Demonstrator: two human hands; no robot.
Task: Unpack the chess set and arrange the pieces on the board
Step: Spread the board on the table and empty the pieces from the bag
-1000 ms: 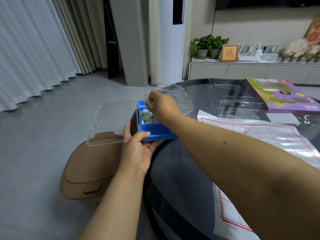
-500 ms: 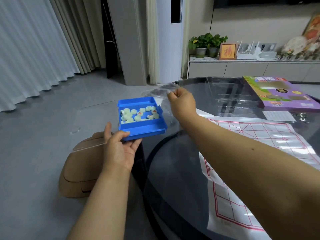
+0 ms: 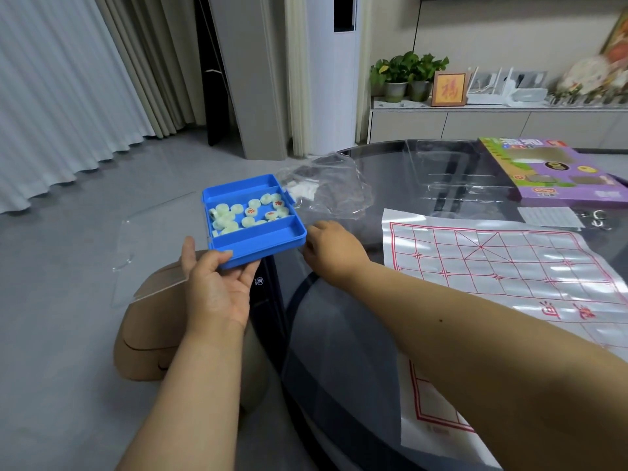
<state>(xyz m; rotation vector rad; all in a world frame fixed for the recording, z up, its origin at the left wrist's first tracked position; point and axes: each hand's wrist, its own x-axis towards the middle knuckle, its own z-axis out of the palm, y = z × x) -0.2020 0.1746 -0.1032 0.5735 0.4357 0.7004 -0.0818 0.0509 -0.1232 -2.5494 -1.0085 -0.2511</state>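
Surface [image 3: 339, 368] carries paper board [image 3: 509, 263], flat, well right of blue tray [image 3: 258, 239]. My left hand [image 3: 217, 287] grips tray's near corner, pieces [image 3: 249, 212] loose in middle compartment. Right hand [image 3: 331, 249] beside tray; fingers hidden, cannot tell. Keep tray level, bring over board before tipping.

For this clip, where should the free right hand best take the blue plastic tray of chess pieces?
Probably the blue plastic tray's near-right corner wall, coming from the right: the left hand grips the near-left edge, and the right hand sits beside that corner.
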